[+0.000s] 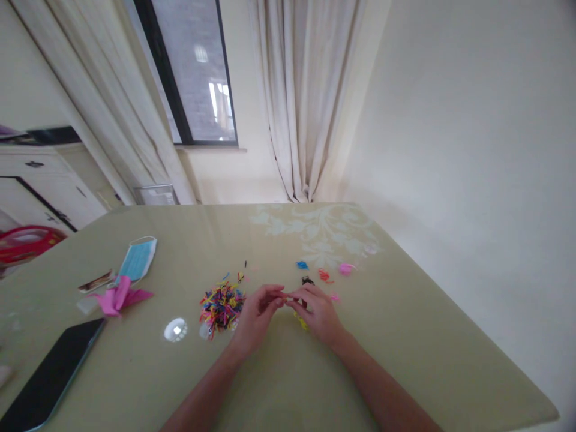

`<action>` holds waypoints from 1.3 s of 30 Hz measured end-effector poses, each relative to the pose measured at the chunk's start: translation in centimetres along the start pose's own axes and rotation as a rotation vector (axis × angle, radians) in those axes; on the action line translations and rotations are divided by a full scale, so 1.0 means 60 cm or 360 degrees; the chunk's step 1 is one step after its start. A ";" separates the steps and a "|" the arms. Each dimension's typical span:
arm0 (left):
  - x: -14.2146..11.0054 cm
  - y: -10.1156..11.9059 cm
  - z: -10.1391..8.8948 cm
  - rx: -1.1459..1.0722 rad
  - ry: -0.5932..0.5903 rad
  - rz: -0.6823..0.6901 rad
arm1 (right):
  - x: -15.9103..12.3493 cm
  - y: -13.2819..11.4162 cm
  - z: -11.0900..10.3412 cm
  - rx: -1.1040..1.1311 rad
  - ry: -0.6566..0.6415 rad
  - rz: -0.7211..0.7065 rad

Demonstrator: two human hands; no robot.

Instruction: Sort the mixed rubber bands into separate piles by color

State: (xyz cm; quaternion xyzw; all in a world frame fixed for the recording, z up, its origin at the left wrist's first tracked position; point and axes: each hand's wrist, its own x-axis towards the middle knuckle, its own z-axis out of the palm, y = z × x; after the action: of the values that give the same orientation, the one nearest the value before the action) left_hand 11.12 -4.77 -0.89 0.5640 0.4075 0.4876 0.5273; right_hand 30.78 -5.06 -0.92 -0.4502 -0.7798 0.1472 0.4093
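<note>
My left hand (260, 315) and my right hand (316, 309) meet fingertip to fingertip above the table, both in a pinch. Whatever sits between the fingers is too small to make out. Just left of my left hand lies a mixed heap of small coloured bands (221, 306), partly hidden by that hand. Around my right hand are little single-colour piles: blue (302, 264), black (307, 280), red-orange (324, 276) and pink (345, 269). A yellow pile (300, 321) shows partly beneath my right hand, and a small pink bit (335, 297) lies to its right.
On the left of the table (432, 360) lie a black tablet-like device (54, 372), a pink folded paper bird (120, 297) and a blue face mask (137, 259). A light reflection shows near the heap. A wall borders the right side; curtains (301, 90) hang behind.
</note>
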 end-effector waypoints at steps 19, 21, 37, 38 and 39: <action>-0.006 -0.005 -0.017 0.0879 0.0069 0.0273 | 0.012 -0.021 -0.068 0.0709 0.0487 0.0197; -0.004 -0.021 -0.023 0.1275 0.0147 0.0438 | 0.015 -0.025 -0.093 0.0905 0.0618 0.0197; 0.076 -0.031 -0.023 0.2285 0.0237 0.0230 | 0.016 -0.020 -0.102 0.0918 0.0507 0.0259; 0.072 -0.030 -0.023 0.2284 0.0209 0.0228 | 0.016 -0.017 -0.099 0.0900 0.0468 0.0282; 0.069 -0.028 -0.022 0.2283 0.0188 0.0224 | 0.015 -0.014 -0.096 0.0886 0.0434 0.0299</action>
State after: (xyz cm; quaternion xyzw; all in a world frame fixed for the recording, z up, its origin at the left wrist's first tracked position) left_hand 10.70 -0.28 -2.12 0.7688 0.6177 0.1627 -0.0283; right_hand 34.49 -5.57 3.61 -0.4065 -0.6026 0.3303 0.6021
